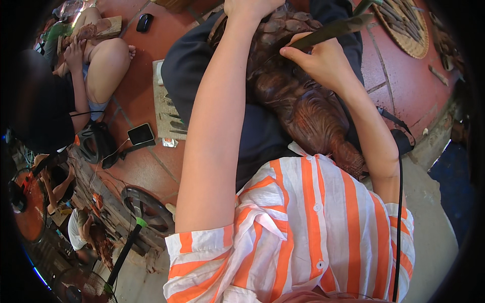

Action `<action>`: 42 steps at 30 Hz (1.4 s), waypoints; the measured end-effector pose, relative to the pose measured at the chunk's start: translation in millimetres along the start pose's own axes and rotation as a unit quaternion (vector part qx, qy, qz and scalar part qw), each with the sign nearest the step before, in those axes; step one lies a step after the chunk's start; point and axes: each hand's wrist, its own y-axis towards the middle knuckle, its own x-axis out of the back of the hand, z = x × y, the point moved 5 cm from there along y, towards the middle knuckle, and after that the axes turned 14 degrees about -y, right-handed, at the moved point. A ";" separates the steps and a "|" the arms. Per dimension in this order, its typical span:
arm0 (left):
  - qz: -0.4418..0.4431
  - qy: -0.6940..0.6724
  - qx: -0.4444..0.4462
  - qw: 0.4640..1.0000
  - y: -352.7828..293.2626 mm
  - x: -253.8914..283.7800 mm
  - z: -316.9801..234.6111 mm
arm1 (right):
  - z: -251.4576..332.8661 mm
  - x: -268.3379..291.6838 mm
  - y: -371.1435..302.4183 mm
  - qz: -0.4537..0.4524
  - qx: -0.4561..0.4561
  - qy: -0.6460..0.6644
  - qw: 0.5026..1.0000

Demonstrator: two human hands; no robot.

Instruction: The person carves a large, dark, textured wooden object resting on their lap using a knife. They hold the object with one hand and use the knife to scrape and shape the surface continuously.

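Note:
A dark reddish-brown carved wooden piece (313, 108) lies across my lap, with rounded scale-like lobes at its far end and flowing grooves nearer me. My right hand (323, 60) is closed over the carving's right side, and a dark, flat, tapering strip (336, 33) runs out from between thumb and fingers toward the upper right. What the strip is made of I cannot tell. My left hand (250, 7) reaches to the carving's far end, where the picture's upper edge cuts off its fingers.
A board with several carving tools (171, 113) lies left of my leg, near a phone (141, 134) and a black mouse-like object (145, 22). Upper right stands a round woven tray (401, 25) of tools. Another person (103, 65) sits at the left; a fan (146, 207) is lower left.

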 end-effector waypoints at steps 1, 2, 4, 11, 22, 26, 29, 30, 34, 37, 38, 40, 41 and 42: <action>-0.001 -0.002 -0.002 1.000 -0.2 0.0 0.4 | -1.0 0.6 -0.7 0.026 -0.016 -0.012 0.999; -0.003 -0.004 -0.004 1.000 -0.3 -0.1 0.6 | -1.7 1.2 -1.9 0.022 -0.009 -0.011 1.000; -0.005 -0.010 0.003 1.000 0.6 -0.9 0.7 | -3.9 -1.5 -4.9 0.013 0.004 -0.008 1.000; -0.018 -0.003 -0.010 1.000 1.4 -1.5 0.8 | -4.6 -9.2 -4.0 -0.022 0.028 -0.030 0.999; -0.014 -0.005 -0.011 1.000 -0.3 -0.6 0.3 | 4.1 -8.6 -9.6 -0.090 0.101 -0.058 0.989; 0.001 -0.010 0.000 1.000 -0.6 -0.7 -0.6 | -7.2 -7.7 -14.8 -0.039 0.055 -0.002 0.998; -0.016 -0.004 -0.010 1.000 -0.1 -0.5 0.9 | -10.0 -7.6 -12.3 -0.082 0.085 0.025 0.993; -0.015 -0.002 -0.009 1.000 0.8 -1.7 1.0 | -7.6 -7.8 -11.5 -0.104 0.105 0.011 0.989; -0.006 0.001 -0.006 1.000 2.3 -3.3 0.3 | -4.5 -10.1 -9.8 -0.140 0.126 -0.016 0.982; 0.001 -0.004 0.001 1.000 0.4 -2.4 1.1 | -3.9 -7.2 -13.4 -0.046 0.030 -0.001 0.998; 0.002 -0.005 0.004 1.000 0.2 -1.8 1.5 | -4.2 -7.5 -15.2 -0.002 -0.013 0.007 1.000; 0.002 -0.005 0.005 1.000 0.4 -1.3 0.5 | -1.7 -5.8 -16.3 -0.041 0.045 0.012 0.998; 0.002 -0.005 0.005 1.000 0.8 -1.6 -0.6 | -1.3 -5.6 -17.2 -0.061 0.073 0.015 0.995; 0.000 -0.006 0.002 1.000 1.3 -1.3 -1.3 | 1.7 -4.9 -16.4 -0.108 0.118 -0.011 0.987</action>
